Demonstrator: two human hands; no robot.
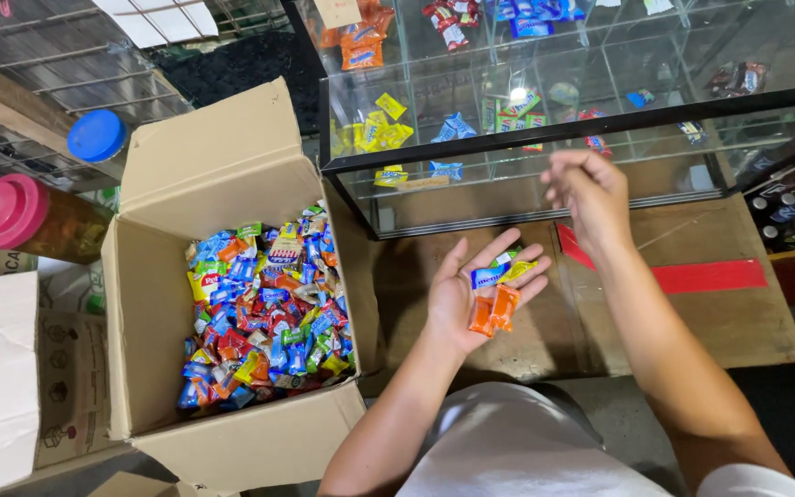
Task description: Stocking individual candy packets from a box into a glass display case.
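Head view, left hand: the left hand [476, 290] lies palm up with fingers spread, clamped on nothing; small wrapped candies in orange, blue, yellow and green [499, 293] rest loose on the palm.
Head view, right hand: the right hand [586, 189] is raised above and to the right of the left one, fingers curled together at the tips; whether they pinch anything cannot be told, as the hand is blurred.
Head view, box: an open brown cardboard box [232, 156] stands left of the left forearm, flaps up, its bottom covered with a heap of mixed bright sweets [264, 308].
Head view, case: a black-framed glass display case [508, 138] stands beyond both hands, with scattered sweets on its shelves.
Head view, surface: a worn wooden board [747, 322] under the hands carries a strip of red tape [692, 274].
Head view, far left: a clear jar with a pink lid [11, 212] and one with a blue lid [97, 135] stand beside the box.
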